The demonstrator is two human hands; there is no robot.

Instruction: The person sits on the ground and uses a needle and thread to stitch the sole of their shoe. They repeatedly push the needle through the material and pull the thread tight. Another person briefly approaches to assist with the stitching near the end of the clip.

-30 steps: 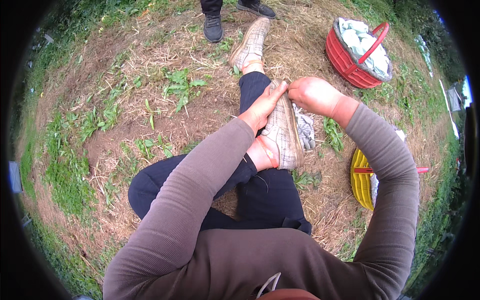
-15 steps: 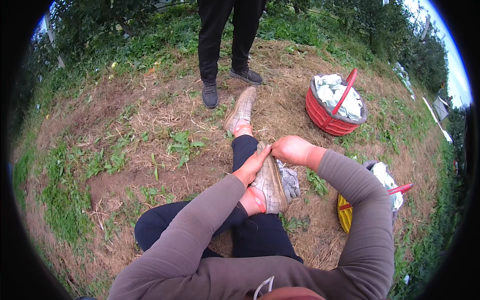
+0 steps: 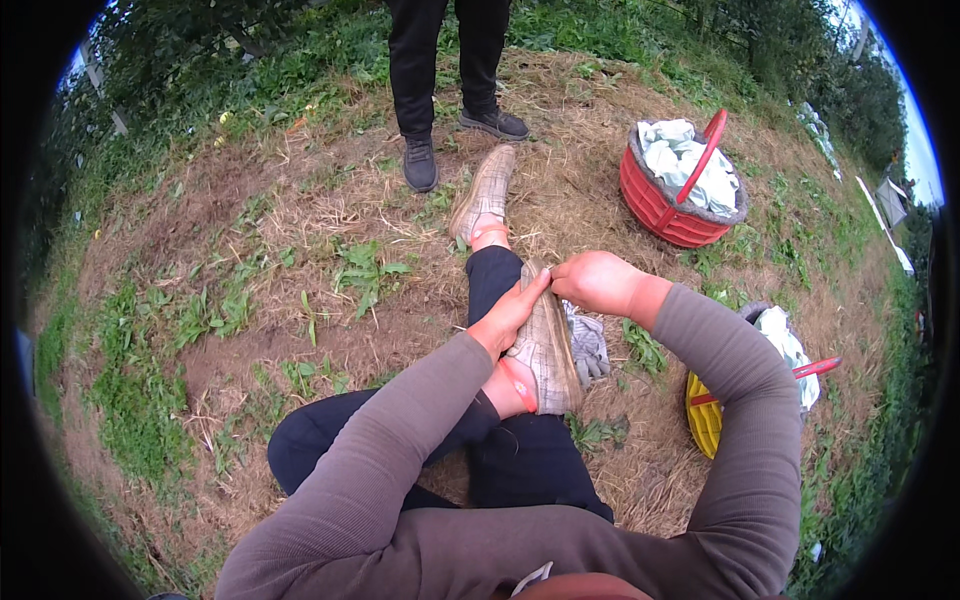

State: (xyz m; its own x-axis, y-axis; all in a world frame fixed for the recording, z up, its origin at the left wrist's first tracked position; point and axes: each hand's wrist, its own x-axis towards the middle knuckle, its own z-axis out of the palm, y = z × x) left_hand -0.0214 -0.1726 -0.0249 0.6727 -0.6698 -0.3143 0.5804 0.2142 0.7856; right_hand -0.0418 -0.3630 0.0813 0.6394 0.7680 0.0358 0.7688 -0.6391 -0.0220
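Observation:
I sit on the ground with one foot drawn across my other leg. On that foot is a worn, beige checked shoe (image 3: 543,362). My left hand (image 3: 507,318) is closed over the shoe's upper, its thumb near the toe end. Against the sole edge by the toe, my right hand (image 3: 600,284) is closed in a pinch beside the left fingertips; what it pinches, if anything, is hidden. Grey fabric, apparently work gloves (image 3: 588,345), lies just right of the shoe. The matching shoe (image 3: 484,192) is on my outstretched foot.
A red basket (image 3: 655,205) with pale cloth or bags stands ahead right. Nearer, my right arm partly hides a yellow basket (image 3: 704,420) with a red handle. Another person's dark shoes (image 3: 420,163) stand beyond my foot. Dry grass and weeds (image 3: 367,275) cover the ground.
The view has shifted slightly, so the baskets and the person's legs appear higher. Both hands stay at the shoe, with little visible change in grip.

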